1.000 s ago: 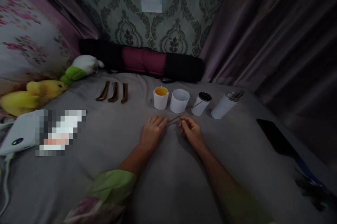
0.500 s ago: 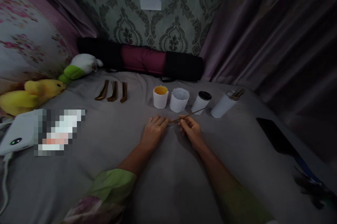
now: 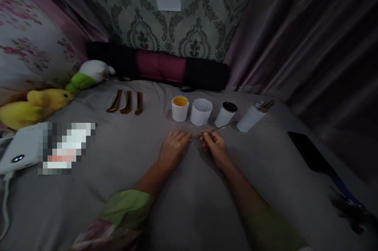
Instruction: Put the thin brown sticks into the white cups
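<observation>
Both my hands rest on the grey bedsheet (image 3: 183,203), close together. My right hand (image 3: 215,147) pinches a thin brown stick (image 3: 217,129) that points up and right toward the cups. My left hand (image 3: 173,147) has its fingers curled, and its fingertips touch the stick's near end. Just beyond stand a white cup of yellow paint (image 3: 180,108), an open white cup (image 3: 201,111), a white cup with a black inside (image 3: 225,114) and a tilted white cup holding several sticks (image 3: 254,115).
Three bent brown pieces (image 3: 126,102) lie in a row at the left. Plush toys (image 3: 38,105) and a white device (image 3: 17,149) sit at the far left. A dark bolster (image 3: 159,66) lines the wall. A black phone (image 3: 310,156) lies at the right.
The stick's far end has dropped lower and swung right, away from the black-topped cup. Both hands have stayed nearly in place.
</observation>
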`<state>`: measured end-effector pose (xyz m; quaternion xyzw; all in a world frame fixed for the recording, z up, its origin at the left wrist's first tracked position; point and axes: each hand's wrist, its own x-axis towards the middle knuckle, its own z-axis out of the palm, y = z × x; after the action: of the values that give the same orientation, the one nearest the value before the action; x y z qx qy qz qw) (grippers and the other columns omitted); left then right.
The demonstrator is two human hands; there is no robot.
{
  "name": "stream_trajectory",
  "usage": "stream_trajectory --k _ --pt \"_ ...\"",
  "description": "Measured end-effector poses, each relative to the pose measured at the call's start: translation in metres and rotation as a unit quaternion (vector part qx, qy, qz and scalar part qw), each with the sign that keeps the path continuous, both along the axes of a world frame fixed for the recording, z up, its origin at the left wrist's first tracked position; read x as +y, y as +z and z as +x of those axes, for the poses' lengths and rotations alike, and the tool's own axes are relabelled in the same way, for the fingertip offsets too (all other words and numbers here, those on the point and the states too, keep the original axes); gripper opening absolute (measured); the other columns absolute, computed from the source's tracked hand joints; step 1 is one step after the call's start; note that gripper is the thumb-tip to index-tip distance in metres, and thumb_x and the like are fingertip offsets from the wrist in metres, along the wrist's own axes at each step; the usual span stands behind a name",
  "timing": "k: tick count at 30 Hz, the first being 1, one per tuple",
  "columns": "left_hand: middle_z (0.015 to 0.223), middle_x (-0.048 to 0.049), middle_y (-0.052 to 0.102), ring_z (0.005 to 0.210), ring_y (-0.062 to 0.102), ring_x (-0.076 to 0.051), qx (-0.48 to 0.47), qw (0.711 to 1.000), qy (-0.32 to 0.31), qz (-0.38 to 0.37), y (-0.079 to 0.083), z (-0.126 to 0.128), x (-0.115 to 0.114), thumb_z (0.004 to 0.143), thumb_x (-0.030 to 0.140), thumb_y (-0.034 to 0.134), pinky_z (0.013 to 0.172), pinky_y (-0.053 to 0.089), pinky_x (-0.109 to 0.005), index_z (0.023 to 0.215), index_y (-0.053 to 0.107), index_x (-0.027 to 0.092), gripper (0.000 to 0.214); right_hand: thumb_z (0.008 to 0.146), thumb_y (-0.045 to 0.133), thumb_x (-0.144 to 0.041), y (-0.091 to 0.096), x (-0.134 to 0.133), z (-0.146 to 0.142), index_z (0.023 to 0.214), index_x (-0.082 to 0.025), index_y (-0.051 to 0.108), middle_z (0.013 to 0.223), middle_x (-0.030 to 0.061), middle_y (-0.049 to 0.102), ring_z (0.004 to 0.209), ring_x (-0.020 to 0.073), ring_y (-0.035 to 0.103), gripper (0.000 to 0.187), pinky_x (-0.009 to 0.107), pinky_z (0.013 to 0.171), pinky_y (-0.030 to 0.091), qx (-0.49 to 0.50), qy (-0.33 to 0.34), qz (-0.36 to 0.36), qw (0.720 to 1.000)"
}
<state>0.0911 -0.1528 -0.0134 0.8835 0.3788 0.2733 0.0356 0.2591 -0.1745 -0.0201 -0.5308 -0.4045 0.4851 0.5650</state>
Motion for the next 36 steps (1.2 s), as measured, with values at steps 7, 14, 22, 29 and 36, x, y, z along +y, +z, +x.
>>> stream_trajectory --k 7,14,22,29,36 --pt "0.097 -0.0094 0.061 0.092 0.051 -0.020 -0.057 0.998 -0.012 -0.026 -0.010 0.000 0.004 0.084 0.018 0.040 0.078 0.040 -0.035 0.111 0.055 0.018 0.030 0.071 0.055 -0.049 -0.005 0.001 0.001 0.089 -0.016 0.056 0.070 0.0013 0.056 0.050 0.0070 0.045 0.038 0.017 0.038 0.034 -0.008 -0.014 -0.003 1.000" --pt "0.089 -0.0069 0.062 0.086 0.054 -0.017 -0.141 0.988 -0.032 -0.061 -0.017 0.003 0.009 0.085 0.019 0.040 0.077 0.044 -0.032 0.103 0.058 0.018 0.026 0.071 0.056 -0.048 -0.004 0.001 0.001 0.089 -0.016 0.057 0.070 0.0009 0.056 0.050 0.0068 0.045 0.037 0.017 0.038 0.034 -0.008 -0.006 0.009 1.000" --pt "0.092 -0.0059 0.063 0.088 0.056 -0.016 -0.207 0.968 -0.031 -0.139 -0.020 0.004 0.010 0.083 0.020 0.043 0.080 0.044 -0.031 0.101 0.058 0.019 0.023 0.073 0.054 -0.047 0.000 0.000 0.000 0.088 -0.016 0.056 0.067 -0.0006 0.055 0.048 0.0063 0.044 0.035 0.018 0.039 0.033 -0.015 -0.014 0.006 1.000" --pt "0.095 -0.0048 0.064 0.086 0.058 -0.015 -0.284 0.923 0.002 -0.259 -0.023 0.009 0.010 0.082 0.026 0.045 0.078 0.044 -0.028 0.099 0.062 0.020 0.024 0.073 0.054 -0.048 -0.004 0.002 0.002 0.087 -0.016 0.056 0.065 -0.0009 0.054 0.046 0.0064 0.043 0.035 0.017 0.037 0.032 -0.019 -0.045 0.025 0.999" --pt "0.073 -0.0035 0.062 0.057 0.054 -0.010 -0.375 0.818 0.024 -0.436 -0.011 0.016 0.008 0.078 0.029 0.050 0.050 0.041 -0.021 0.097 0.062 0.013 0.028 0.074 0.053 -0.047 -0.002 0.001 0.003 0.087 -0.017 0.056 0.062 -0.0024 0.053 0.045 0.0065 0.042 0.033 0.018 0.038 0.032 -0.039 -0.077 0.041 0.995"
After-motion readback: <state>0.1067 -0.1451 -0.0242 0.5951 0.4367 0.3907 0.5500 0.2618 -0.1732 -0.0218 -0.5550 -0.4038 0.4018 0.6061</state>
